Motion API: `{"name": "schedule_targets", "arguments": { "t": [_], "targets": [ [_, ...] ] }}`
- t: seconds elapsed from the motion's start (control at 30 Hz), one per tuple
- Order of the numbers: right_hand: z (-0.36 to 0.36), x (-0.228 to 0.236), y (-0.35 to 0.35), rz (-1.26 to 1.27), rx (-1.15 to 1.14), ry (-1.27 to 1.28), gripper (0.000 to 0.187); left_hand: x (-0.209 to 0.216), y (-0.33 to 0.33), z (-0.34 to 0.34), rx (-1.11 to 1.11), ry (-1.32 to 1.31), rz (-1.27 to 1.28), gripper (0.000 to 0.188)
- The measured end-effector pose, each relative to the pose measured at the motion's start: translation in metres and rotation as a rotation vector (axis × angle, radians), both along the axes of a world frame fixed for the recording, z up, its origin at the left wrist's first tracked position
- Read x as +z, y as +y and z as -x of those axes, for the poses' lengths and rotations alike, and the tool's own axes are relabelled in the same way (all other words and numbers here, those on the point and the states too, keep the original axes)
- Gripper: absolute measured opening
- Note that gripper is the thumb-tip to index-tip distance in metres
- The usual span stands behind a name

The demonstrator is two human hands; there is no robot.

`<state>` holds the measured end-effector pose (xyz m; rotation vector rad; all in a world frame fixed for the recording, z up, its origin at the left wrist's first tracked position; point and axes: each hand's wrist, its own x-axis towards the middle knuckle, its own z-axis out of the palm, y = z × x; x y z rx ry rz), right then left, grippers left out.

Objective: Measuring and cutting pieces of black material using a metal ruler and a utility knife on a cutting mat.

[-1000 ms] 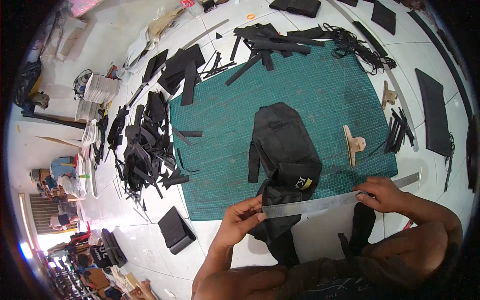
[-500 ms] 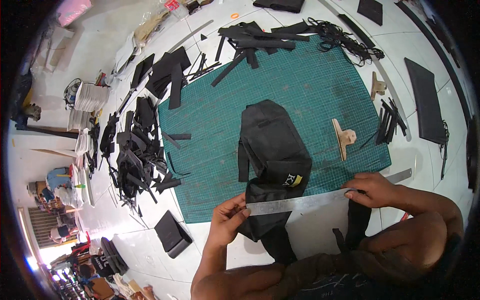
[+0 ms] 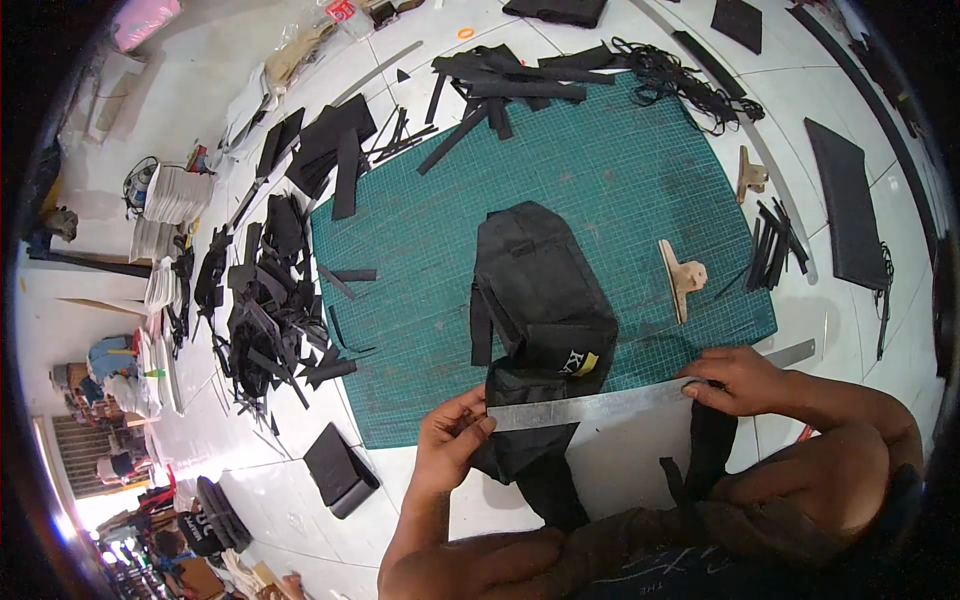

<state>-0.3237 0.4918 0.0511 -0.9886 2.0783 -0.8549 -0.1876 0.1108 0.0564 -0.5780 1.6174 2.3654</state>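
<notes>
My left hand [image 3: 455,435] pinches one end of a metal ruler [image 3: 590,408], thumb in front; black fabric lies at its fingertips. Farther along the ruler, my right hand [image 3: 735,380] is closed around it, and the bare end sticks out to the right. The ruler lies across the near part of a black fabric bag [image 3: 550,275] with a yellow and white print. Most of the bag rests on a green cutting mat [image 3: 420,250], while its near end hangs over the front edge towards me. Whether my left fingers also hold the fabric is hidden.
A wooden-coloured clip [image 3: 683,280] lies on the mat, right of the bag. Black fabric scraps [image 3: 270,300] heap along the left side, with more strips [image 3: 510,80] at the far edge. Black cords [image 3: 665,85] tangle at far right. A black folded piece [image 3: 340,470] sits on the tiles.
</notes>
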Motion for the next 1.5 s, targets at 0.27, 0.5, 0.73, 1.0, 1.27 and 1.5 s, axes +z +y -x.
{"name": "schedule_targets", "arguments": {
  "t": [0.27,0.5,0.73,1.0,1.27,1.5],
  "targets": [
    [-0.001,-0.005,0.002,0.034,0.002,0.050,0.031,0.001,0.002,0.004,-0.004,-0.008,-0.014,0.042],
    [0.001,0.001,-0.002,-0.041,-0.007,-0.030,0.030,0.003,0.003,0.004,0.011,-0.015,-0.016,0.041],
    [0.000,-0.002,0.000,-0.021,-0.013,-0.008,0.029,0.000,-0.001,0.005,-0.045,0.012,-0.063,0.045],
    [-0.002,-0.002,0.002,0.008,-0.023,0.001,0.028,0.003,0.000,0.004,-0.059,-0.018,-0.025,0.046],
    [-0.002,-0.001,0.001,0.003,-0.015,-0.015,0.030,-0.001,-0.002,0.004,-0.073,-0.014,-0.016,0.046],
    [-0.005,-0.006,0.003,0.015,-0.021,-0.030,0.029,0.002,-0.001,0.005,-0.053,-0.009,-0.019,0.046]
  ]
}}
